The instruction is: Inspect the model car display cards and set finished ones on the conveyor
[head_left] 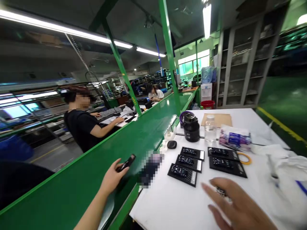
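My left hand [114,177] is closed round a small black object [126,163] over the green conveyor surface. Above the white table [163,204], at the lower right, my right hand [230,201] is blurred; something small with a black and white pattern [221,191] shows between its thumb and fingers. Beyond it lie three black cards with dark glossy items [183,174] in a slanted column. Two more such black cards [226,166] lie to their right, beside a roll of yellow tape [245,158].
A black jug [191,129], a clear bottle [210,129], a purple packet [236,139] and a black oval case [171,144] stand or lie farther back. Crumpled white plastic [287,169] covers the right side. A person [82,123] works across the green conveyor [72,179].
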`<state>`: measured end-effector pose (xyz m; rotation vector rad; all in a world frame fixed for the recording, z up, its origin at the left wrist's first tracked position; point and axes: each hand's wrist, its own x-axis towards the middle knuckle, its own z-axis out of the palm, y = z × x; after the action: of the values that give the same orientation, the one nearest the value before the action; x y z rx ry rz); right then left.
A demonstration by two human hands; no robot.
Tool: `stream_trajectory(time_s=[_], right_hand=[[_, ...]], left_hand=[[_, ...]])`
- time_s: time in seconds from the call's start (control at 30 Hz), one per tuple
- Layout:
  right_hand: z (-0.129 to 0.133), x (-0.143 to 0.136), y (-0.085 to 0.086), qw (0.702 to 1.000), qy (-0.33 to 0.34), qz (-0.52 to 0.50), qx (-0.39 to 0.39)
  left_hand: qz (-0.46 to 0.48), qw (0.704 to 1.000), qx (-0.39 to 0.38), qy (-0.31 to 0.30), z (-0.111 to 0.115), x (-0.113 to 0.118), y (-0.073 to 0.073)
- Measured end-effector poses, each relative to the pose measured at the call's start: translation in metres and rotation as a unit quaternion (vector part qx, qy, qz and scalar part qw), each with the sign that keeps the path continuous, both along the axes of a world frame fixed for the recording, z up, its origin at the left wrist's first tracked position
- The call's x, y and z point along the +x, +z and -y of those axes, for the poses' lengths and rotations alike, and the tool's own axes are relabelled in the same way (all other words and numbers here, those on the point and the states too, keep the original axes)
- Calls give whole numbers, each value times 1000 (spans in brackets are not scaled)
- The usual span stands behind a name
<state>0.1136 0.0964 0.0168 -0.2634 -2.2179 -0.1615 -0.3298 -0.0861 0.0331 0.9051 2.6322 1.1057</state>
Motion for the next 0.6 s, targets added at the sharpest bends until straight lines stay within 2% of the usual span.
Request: stream_trajectory(time_s=[0.07, 0.1, 0.13, 0.17, 0.2, 0.23, 0.33, 0.4, 0.47, 0.53, 0.6], right_hand=[[-20, 32, 17, 989, -96, -112, -32], [-33, 47, 20, 966, -168, -186, -56], [-46, 59, 19, 922, -255, -274, -102], [-59, 67, 16, 867, -288, -370, -169], [-71, 73, 10, 816, -287, -440, -241], [-80, 75, 3, 805, -293, -434, -280], [-93, 69, -18, 815, -292, -362, -344], [-91, 62, -25, 825, -273, -314, -382], [-87, 58, -27, 828, -246, -276, -421], [-86, 57, -27, 822, -229, -254, -455], [-90, 60, -26, 809, -227, -260, -477]], left_hand=[[62, 994, 86, -14, 15, 42, -1], [172, 965, 199, -6, 20, 67, -2], [265, 924, 277, 7, 21, 93, -3], [337, 889, 309, 19, 19, 118, -2], [389, 859, 331, 42, 13, 144, 1], [425, 836, 345, 46, 3, 167, 6], [524, 772, 356, -58, -47, 225, 33], [571, 735, 319, -176, -87, 251, 51], [566, 712, 278, -309, -124, 269, 62], [498, 722, 242, -415, -155, 280, 61], [380, 769, 204, -471, -176, 286, 48]])
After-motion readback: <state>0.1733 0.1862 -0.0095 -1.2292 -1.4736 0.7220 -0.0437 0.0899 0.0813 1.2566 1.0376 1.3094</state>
